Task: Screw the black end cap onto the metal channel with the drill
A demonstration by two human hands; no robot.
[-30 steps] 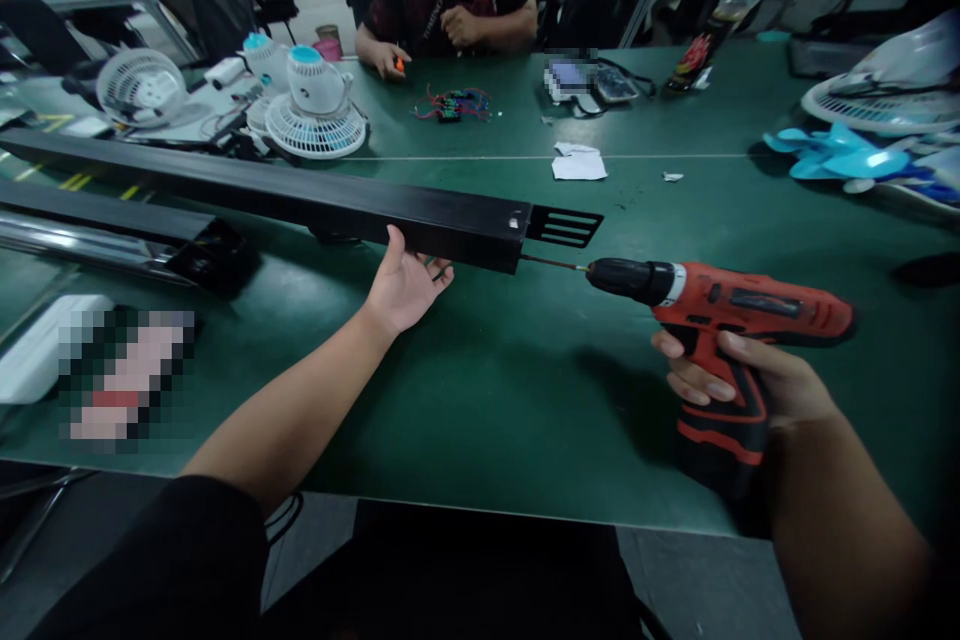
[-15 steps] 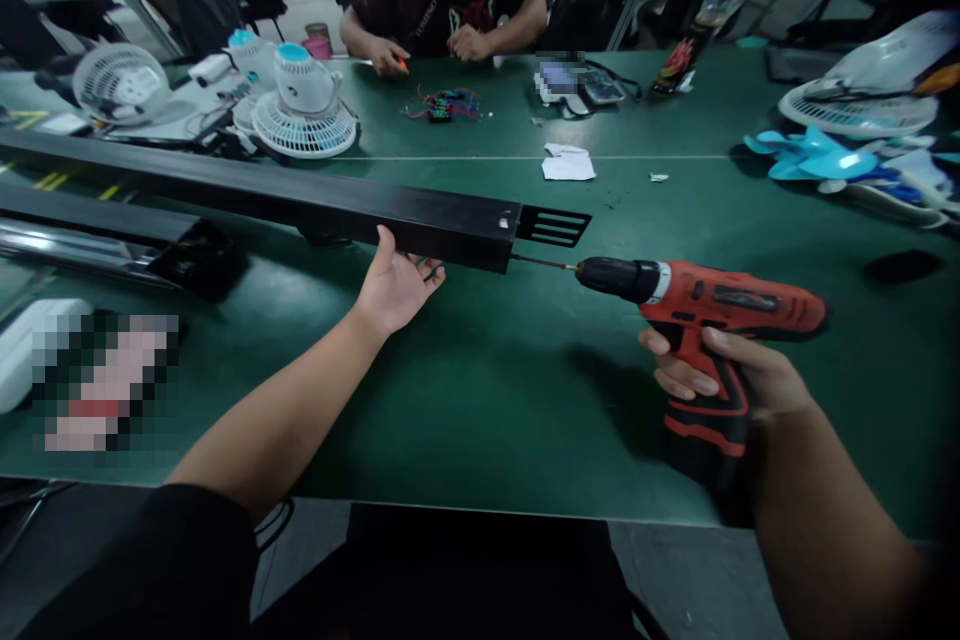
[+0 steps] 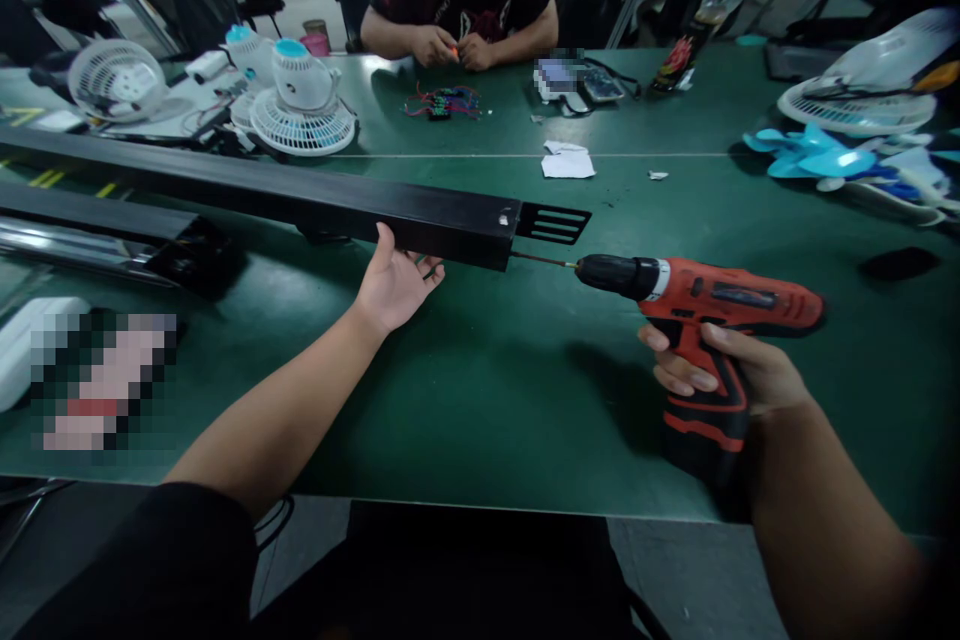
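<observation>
A long black metal channel [image 3: 315, 200] lies across the green table [image 3: 487, 370], its slotted end pointing right. My left hand [image 3: 394, 282] presses against its near side, thumb up on the face, fingers curled under the lower edge. My right hand [image 3: 720, 370] grips the handle of a red and black cordless drill [image 3: 697, 295]. The drill's thin bit [image 3: 541, 261] points left and meets the channel's right end, just below the slotted tab [image 3: 553, 223].
A second black channel [image 3: 112, 225] lies at the left. Small white fans [image 3: 300, 110] stand behind it. Across the table a person's hands work near a bundle of wires [image 3: 444, 103]. Paper scraps [image 3: 566, 163] and blue fan blades [image 3: 810, 155] lie further right.
The view has shifted slightly. The person opposite brought both hands together. My hands, the drill and the channel keep nearly the same pose.
</observation>
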